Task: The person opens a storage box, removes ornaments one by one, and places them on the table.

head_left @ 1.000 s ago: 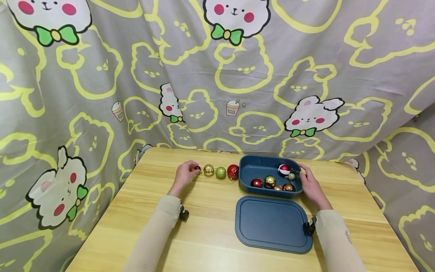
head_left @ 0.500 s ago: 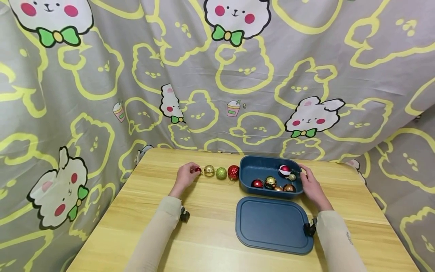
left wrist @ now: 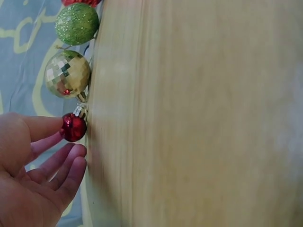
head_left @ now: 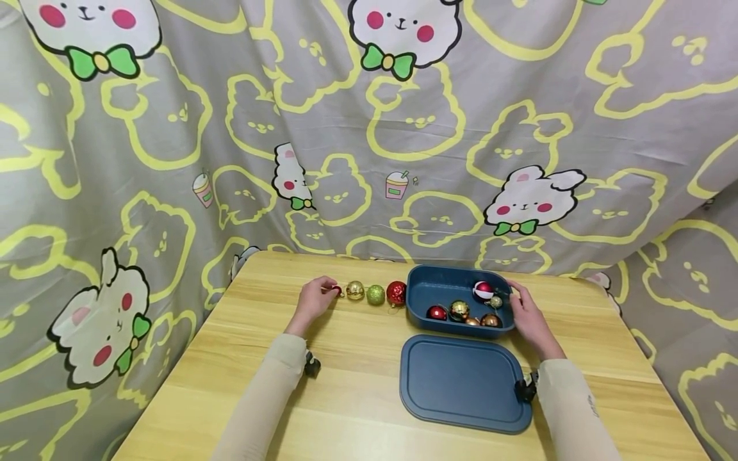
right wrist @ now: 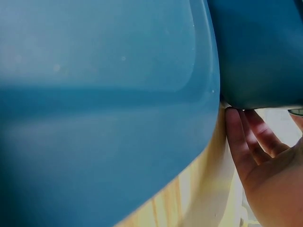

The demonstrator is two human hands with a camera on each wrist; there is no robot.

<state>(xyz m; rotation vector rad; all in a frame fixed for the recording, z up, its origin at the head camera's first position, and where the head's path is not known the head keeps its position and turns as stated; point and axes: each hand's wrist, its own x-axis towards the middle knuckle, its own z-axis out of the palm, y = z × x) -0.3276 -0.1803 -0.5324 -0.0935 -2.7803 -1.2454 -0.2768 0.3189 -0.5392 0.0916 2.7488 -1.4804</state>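
Little change over the last second: the small red bauble has dropped a touch nearer the person, the blue box stays put, and the left hand is still on the bauble. Reads as fine placing at the row's end, release not yet done. Small red bauble sits on the tabletop, well left of the box, farthest from it in the row. Left fingers: thumb and index lightly pinch the bauble's side, other three loose and apart from it. From there toward the box: faceted gold bauble, green glitter bauble, large red bauble, the last one right by the box's left end; can't tell if touching. Right hand is at the box's right end, fingers along the outer wall, thumb seemingly over the rim, partly cut off; looks like a steadying hold. Inside the box: red-and-white bauble and small gold glitter bauble toward the right end; shiny red bauble, shiny gold bauble and two copper baubles along the near wall. Lid lies flat, near side of the box.
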